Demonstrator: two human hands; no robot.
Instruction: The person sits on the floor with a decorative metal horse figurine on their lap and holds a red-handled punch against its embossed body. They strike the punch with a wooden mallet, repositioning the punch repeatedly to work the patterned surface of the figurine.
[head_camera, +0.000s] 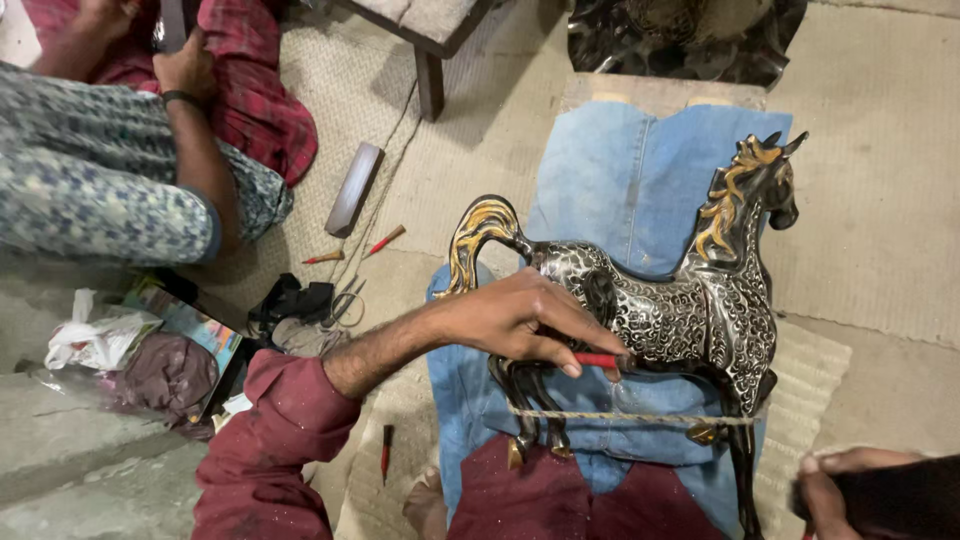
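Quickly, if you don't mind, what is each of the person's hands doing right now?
Left hand: closed on a red-handled tool, held against the horse figurine.
Right hand: gripping a dark object I cannot identify.

- Black metal horse figurine (690, 310), silver scrollwork body, gold mane and tail, standing upright on blue denim cloth (620, 170)
- Red-handled tool (597, 360), pressed against figurine's belly

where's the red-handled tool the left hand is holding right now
In the head view, the red-handled tool sits near the centre, pinched in the left hand and pressed against the belly of the black and gold engraved metal horse figure, above the blue denim cloth.
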